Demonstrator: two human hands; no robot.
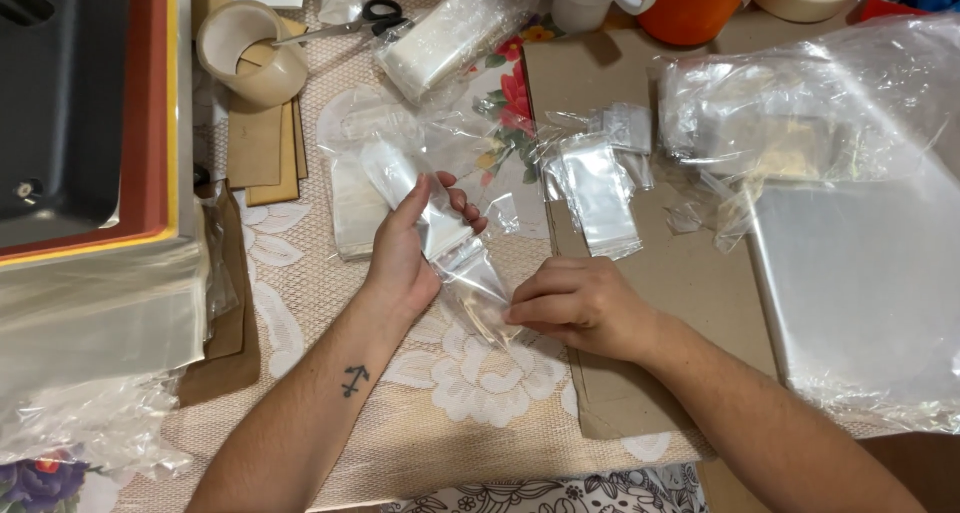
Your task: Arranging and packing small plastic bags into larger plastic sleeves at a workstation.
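Bag stretched between our hands: left hand grips its top, right hand pinches its bottom corner. Pulling harder, we judge, could tear the thin film.

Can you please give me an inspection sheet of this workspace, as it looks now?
Surface: lace tablecloth with flower pattern, partly covered by cardboard sheet.
Job's things: small clear plastic bag, stretched between both hands.
Clutter: tape roll, scissors, loose clear bags, orange jug, big plastic sheet.
Grips: left hand wraps the bag's upper end; right hand pinches its lower end.
Cables: nothing seen.
Surroundings: dark box with red and yellow rim at left.
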